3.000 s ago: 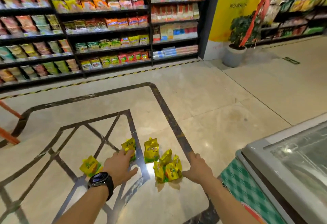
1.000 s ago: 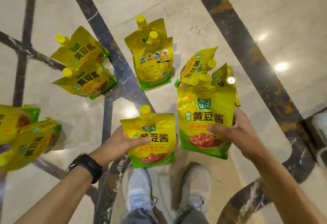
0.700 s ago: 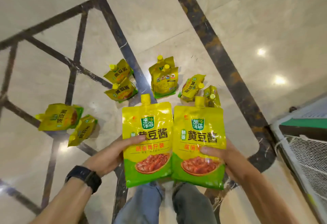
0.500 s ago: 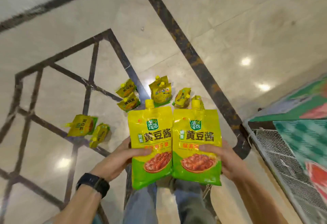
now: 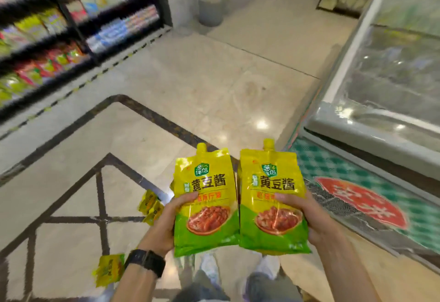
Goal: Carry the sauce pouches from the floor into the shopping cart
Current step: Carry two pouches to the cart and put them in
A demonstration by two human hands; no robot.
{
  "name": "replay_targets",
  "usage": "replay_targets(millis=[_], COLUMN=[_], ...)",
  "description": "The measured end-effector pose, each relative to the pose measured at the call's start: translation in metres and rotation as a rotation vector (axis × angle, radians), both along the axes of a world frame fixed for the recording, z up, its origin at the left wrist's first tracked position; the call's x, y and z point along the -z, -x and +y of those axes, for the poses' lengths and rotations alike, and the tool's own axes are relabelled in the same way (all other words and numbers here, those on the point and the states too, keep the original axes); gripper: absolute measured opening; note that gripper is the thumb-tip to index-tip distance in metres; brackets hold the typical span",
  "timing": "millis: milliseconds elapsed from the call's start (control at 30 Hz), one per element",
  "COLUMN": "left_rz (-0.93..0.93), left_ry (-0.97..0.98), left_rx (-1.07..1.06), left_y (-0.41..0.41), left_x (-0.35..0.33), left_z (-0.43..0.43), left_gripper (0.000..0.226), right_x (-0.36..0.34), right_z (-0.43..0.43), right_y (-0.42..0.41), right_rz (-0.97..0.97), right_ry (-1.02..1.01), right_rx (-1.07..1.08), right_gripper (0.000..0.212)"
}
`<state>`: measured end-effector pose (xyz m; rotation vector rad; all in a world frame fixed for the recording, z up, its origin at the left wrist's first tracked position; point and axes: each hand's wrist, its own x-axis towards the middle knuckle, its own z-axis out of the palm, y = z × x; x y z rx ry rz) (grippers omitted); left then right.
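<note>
I hold two yellow-and-green sauce pouches upright, side by side, in front of my chest. My left hand grips the left pouch by its lower left edge. My right hand grips the right pouch by its lower right edge. More sauce pouches lie on the marble floor: a small heap just left of my left hand and one pouch beside my left wrist. Others are hidden behind the held pouches. No shopping cart is in view.
A glass-topped chest freezer stands at the right, with a green checked front panel. Stocked shelves run along the left rear. A potted plant's grey pot stands at the back. My shoes show below the pouches.
I picked up one pouch in each hand and rose from the floor. My view has swung up from the floor pouches toward the aisle and freezer.
</note>
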<state>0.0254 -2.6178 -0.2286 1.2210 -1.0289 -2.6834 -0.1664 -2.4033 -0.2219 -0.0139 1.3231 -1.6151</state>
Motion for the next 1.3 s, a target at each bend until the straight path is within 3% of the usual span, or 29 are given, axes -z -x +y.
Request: replay_targets(millis=[67, 167, 200, 467, 533, 667, 800, 900, 1100, 1233, 1300], left_rz=[0.025, 0.041, 0.038, 0.149, 0.149, 0.136, 0.163, 0.182, 0.066, 0.039, 0.044], left_ry=[0.003, 0.022, 0.035, 0.142, 0.151, 0.102, 0.121, 0.124, 0.042, 0.017, -0.016], left_rx=[0.066, 0.193, 0.238, 0.723, 0.835, 1.000, 1.194, 1.337, 1.557, 1.699, 1.790], left_y=[0.023, 0.065, 0.081, 0.203, 0.226, 0.269, 0.304, 0.325, 0.387, 0.429, 0.444], left_x=[-0.019, -0.041, -0.045, -0.074, -0.078, -0.076, -0.077, -0.075, -0.050, -0.046, -0.046], left_z=[0.022, 0.062, 0.077, 0.245, 0.300, 0.393, 0.489, 0.557, 0.698, 0.785, 0.829], left_gripper=[0.076, 0.041, 0.039, 0.086, 0.078, 0.039, 0.051, 0.072, 0.035, 0.051, 0.050], right_x=[-0.013, -0.031, -0.034, -0.042, -0.044, -0.047, -0.045, -0.042, -0.032, -0.036, -0.038], right_z=[0.037, 0.099, 0.121, 0.312, 0.363, 0.442, 0.513, 0.562, 0.659, 0.717, 0.746], right_y=[0.003, 0.007, 0.009, 0.018, 0.016, 0.003, -0.012, -0.018, -0.007, 0.009, 0.013], right_rz=[0.011, 0.041, 0.051, 0.071, 0.079, 0.083, 0.059, 0.047, 0.009, -0.011, -0.031], right_ry=[0.033, 0.054, 0.042, -0.006, 0.016, 0.041, 0.016, 0.000, -0.006, -0.040, -0.042], right_rx=[0.108, 0.248, 0.294, 0.696, 0.812, 1.027, 1.262, 1.392, 1.630, 1.761, 1.824], right_gripper=[0.093, 0.088, 0.087, 0.081, 0.079, 0.075, 0.070, 0.085, 0.092, 0.071, 0.071])
